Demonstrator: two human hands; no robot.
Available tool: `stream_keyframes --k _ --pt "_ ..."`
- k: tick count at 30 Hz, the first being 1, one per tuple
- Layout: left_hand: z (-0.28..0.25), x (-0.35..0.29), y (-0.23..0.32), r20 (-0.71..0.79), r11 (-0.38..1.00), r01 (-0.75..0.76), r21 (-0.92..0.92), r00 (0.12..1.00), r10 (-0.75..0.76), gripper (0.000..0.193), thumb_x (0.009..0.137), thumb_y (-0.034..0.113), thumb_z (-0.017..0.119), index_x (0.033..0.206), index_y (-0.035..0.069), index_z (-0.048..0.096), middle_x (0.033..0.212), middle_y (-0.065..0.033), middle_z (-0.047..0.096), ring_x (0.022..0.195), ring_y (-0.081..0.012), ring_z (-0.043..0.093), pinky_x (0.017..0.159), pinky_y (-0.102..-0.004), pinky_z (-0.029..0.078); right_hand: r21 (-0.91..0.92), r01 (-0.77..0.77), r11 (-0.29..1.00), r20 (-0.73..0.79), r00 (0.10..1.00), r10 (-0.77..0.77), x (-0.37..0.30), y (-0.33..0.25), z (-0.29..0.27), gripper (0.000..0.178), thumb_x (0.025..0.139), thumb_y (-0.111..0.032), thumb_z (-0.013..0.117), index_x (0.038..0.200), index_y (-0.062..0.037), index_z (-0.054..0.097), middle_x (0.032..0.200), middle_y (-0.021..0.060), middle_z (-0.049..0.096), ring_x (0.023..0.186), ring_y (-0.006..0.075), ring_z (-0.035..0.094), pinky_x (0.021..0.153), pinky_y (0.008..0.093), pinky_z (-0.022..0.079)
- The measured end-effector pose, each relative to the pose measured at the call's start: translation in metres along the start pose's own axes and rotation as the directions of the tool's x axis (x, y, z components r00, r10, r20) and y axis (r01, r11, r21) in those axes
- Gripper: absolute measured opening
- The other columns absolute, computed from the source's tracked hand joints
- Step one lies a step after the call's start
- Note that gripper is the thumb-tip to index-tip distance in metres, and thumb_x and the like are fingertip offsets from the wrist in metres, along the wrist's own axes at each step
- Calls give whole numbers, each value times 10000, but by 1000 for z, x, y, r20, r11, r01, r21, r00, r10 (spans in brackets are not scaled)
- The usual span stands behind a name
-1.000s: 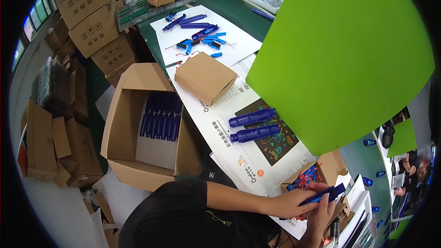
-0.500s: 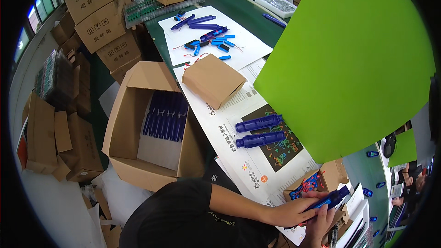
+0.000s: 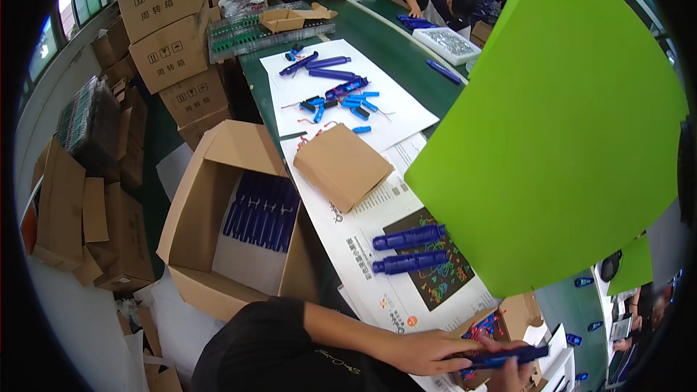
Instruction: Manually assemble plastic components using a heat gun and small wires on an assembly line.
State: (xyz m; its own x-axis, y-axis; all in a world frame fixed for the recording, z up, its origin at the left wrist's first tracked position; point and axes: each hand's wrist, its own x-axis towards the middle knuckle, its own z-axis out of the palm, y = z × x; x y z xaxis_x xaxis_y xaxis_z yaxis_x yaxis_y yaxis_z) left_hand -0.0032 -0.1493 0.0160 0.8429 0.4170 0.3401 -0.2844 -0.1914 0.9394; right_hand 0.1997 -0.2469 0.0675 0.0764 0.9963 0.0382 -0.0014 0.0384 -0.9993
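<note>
My left hand (image 3: pixel 427 352) and my right hand (image 3: pixel 512 377) are closed together on a dark blue plastic housing (image 3: pixel 521 353), long and tube-like, at the lower right. The housing lies almost level, its far end pointing right. My left fingers press along its near end; my right fingers wrap it from below. Just behind them a small cardboard box (image 3: pixel 524 310) holds red and blue wired parts (image 3: pixel 483 328). Two similar blue housings, an upper one (image 3: pixel 409 237) and a lower one (image 3: pixel 411 263), lie side by side on a printed sheet (image 3: pixel 370 287).
An open carton (image 3: pixel 190 207) with rows of blue housings (image 3: pixel 261 212) stands left of the table. A brown cardboard block (image 3: pixel 341 163) sits near blue cells (image 3: pixel 356 105) on white paper (image 3: pixel 392 116). A tall green panel (image 3: pixel 552 145) rises at right. Another person (image 3: pixel 443 3) works at the far end.
The housing has turned from slanting up to the right to nearly level, and both hands have shifted with it. The whole view has tilted, so the table appears lower.
</note>
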Motion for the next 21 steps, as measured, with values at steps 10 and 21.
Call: stream_keyframes --k 10,21 --pt "-472 -138 -19 -775 519 688 507 100 624 261 829 164 607 1036 16 551 1016 -140 583 873 -276 587 760 -361 475 -291 -17 957 -733 647 -211 -58 -65 -73 320 907 -247 551 1100 4 505 986 142 582 880 246 575 819 391 477" --pt "-565 -162 -66 -831 240 846 476 344 436 459 756 280 661 1161 86 564 1175 -162 560 1081 -338 521 954 -426 389 -431 -172 886 -842 430 -326 -93 -59 -93 310 895 -208 566 1099 15 502 980 138 577 865 237 567 792 366 474"
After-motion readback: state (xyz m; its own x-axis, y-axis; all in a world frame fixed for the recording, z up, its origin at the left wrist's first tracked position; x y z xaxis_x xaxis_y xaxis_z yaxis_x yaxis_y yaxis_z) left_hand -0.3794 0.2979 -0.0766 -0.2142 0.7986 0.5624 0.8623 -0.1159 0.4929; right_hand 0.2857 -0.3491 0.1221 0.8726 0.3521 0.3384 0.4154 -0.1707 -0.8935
